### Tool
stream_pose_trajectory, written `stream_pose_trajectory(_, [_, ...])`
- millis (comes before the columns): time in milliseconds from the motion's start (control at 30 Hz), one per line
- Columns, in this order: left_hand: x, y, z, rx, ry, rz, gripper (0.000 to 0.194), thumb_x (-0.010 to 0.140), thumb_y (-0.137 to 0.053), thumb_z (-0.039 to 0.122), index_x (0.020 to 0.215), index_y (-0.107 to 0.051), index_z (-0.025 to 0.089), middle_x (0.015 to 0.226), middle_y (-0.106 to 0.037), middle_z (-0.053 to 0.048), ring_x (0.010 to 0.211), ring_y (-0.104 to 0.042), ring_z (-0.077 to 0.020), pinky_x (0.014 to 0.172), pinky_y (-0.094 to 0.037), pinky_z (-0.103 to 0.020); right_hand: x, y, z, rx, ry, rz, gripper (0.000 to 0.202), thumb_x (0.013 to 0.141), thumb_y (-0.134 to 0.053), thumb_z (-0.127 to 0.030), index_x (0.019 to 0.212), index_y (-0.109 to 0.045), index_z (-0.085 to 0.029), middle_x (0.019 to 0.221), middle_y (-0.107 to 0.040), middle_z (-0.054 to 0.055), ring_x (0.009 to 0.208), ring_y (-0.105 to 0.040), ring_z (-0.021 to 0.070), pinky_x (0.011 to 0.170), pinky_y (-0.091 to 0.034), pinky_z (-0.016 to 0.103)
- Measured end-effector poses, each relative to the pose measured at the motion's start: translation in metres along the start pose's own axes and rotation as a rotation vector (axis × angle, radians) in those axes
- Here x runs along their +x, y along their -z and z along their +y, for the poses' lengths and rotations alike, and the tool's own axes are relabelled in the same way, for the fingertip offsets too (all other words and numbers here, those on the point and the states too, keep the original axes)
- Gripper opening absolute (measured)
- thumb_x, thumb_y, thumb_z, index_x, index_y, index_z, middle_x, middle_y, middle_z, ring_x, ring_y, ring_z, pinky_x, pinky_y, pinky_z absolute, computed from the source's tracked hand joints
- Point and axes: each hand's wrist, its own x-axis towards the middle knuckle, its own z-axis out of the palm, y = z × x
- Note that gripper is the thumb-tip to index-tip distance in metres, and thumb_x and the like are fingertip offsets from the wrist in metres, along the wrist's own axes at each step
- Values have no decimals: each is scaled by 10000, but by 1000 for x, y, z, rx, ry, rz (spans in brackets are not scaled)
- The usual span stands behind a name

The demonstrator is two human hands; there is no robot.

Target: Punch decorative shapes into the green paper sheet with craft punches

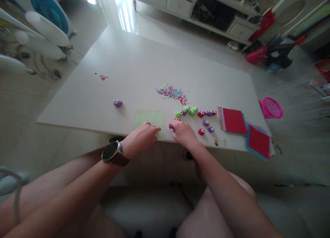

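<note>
Right, so the pale counter (134, 66) spreads out before the seated person, everything loose upon it. Over on the right sit two stacks of coloured sheets (234, 121), red on top, the nearer one reaching the front edge. And straight ahead, at that same edge, lies the pale green sheet (140, 119), flat, with a stitched-looking border. The left hand (141, 136) is over it, fingers bent and drawn close; whether they pinch anything, I cannot tell. Just beside the sheet, the right hand (183, 132) is curled narrow, its contents hidden too. I'd want a light touch here: pressing lopsidedly could skew the sheet. Beyond those right fingers peeks a red eyed piece (177, 119), with a row of green, purple and red eyed pieces (193, 111) behind; a low wrist might knock them. Smallest of all, the confetti-like bits (171, 92) lie scattered farther back, and slow, short movements look best for leaving them undisturbed.
</note>
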Motion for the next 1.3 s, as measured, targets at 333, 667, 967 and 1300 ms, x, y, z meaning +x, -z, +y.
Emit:
stream_pose_trajectory(333, [-1, 3, 2, -30, 22, -20, 307, 931, -515, 74, 1148, -717, 150, 1054, -765, -113, 1125, -681, -269, 971, -530, -374, 3, 10, 18, 38, -141, 140, 194, 932, -549, -155, 992, -717, -230, 1113, -750, 87, 995, -694, 264, 807, -483, 354])
stream_pose_trajectory(667, [-3, -7, -4, -87, 35, -1, 355, 881, -545, 38, 1176, -704, 153, 1158, -730, -131, 1237, -606, -291, 1039, -525, -409, 21, -12, 35, 229, 0, 287, 287, 938, -566, -128, 1204, -672, -151, 1323, -667, 161, 1228, -619, 271, 1080, -471, 383])
stream_pose_trajectory(967, [-7, -9, -2, -33, 144, 22, 365, 879, -514, 8, 1180, -641, 170, 1268, -572, -153, 1220, -533, -296, 1001, -560, -443, 17, -7, 18, 240, 122, 212, 273, 944, -642, -165, 1207, -713, -147, 1194, -697, 124, 1084, -631, 240, 986, -471, 360])
stream_pose_trajectory(1300, [-5, -18, 3, 25, 170, 14, 394, 867, -541, 3, 1208, -568, 199, 1343, -531, -164, 1240, -502, -353, 867, -614, -495, 6, -3, 3, 6, 126, 132, 167, 970, -672, -237, 1124, -709, -185, 1194, -724, 115, 1217, -563, 303, 966, -358, 439])
